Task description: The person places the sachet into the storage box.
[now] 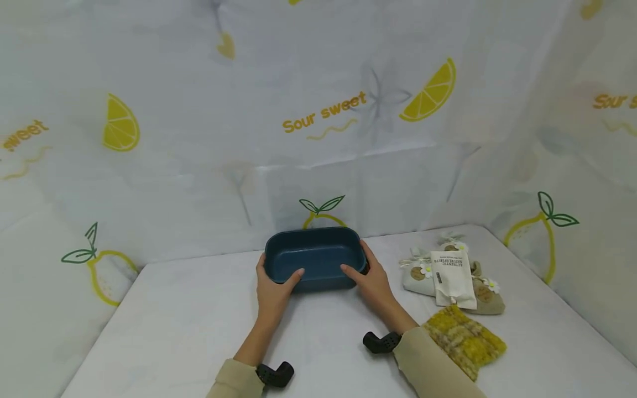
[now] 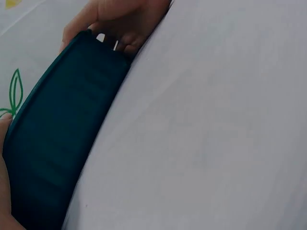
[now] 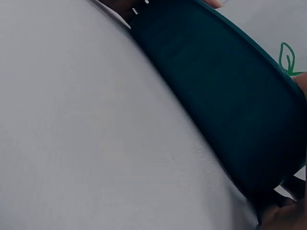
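A dark blue-green rectangular basin [image 1: 313,257] with rounded corners sits near the back of the white table, its inside showing nothing in it. My left hand [image 1: 274,290] grips its left end, thumb over the front rim and fingers round the outer side. On the opposite end my right hand [image 1: 372,282] holds it the same way, thumb on the rim. From the left wrist, the basin's front wall [image 2: 67,110] fills the left side of the view. The right wrist view shows that wall [image 3: 220,91] too, with fingers [image 3: 283,215] by its lower corner.
Several small drawstring pouches [image 1: 419,279] lie on the table [image 1: 189,320] to the right, a white printed packet [image 1: 453,279] on top of them. Closer to me is a yellow-brown checked cloth [image 1: 465,340], beside the right sleeve. A lemon-print sheet [image 1: 199,138] hangs behind the table.
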The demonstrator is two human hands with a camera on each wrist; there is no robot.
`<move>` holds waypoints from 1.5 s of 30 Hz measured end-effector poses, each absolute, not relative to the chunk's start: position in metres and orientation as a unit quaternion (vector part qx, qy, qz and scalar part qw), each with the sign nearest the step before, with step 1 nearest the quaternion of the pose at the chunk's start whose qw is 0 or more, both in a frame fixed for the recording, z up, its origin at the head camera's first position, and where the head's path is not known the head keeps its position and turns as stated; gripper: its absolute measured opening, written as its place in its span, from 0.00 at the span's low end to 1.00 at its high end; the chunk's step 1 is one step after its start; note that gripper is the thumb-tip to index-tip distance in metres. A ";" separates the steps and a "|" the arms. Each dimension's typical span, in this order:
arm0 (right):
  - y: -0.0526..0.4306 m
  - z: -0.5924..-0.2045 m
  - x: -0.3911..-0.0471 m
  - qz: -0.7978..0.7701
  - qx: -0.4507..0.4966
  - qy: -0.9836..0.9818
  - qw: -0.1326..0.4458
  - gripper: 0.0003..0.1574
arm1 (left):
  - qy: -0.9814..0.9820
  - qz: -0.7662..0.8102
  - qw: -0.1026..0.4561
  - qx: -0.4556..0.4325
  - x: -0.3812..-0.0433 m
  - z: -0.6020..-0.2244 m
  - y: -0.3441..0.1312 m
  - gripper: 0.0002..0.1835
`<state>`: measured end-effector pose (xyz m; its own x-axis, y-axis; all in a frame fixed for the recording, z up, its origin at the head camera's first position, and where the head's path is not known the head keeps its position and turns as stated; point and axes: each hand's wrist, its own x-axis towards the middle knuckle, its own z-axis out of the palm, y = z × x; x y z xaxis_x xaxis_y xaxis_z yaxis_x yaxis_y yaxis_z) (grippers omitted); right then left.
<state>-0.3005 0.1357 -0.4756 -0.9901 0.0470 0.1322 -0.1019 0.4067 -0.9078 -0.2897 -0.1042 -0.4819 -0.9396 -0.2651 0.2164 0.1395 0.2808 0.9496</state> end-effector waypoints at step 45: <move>0.264 -0.407 -0.232 0.391 0.083 -0.905 0.143 0.51 | -0.819 -0.564 0.095 -0.033 -0.296 -0.484 -0.115 0.57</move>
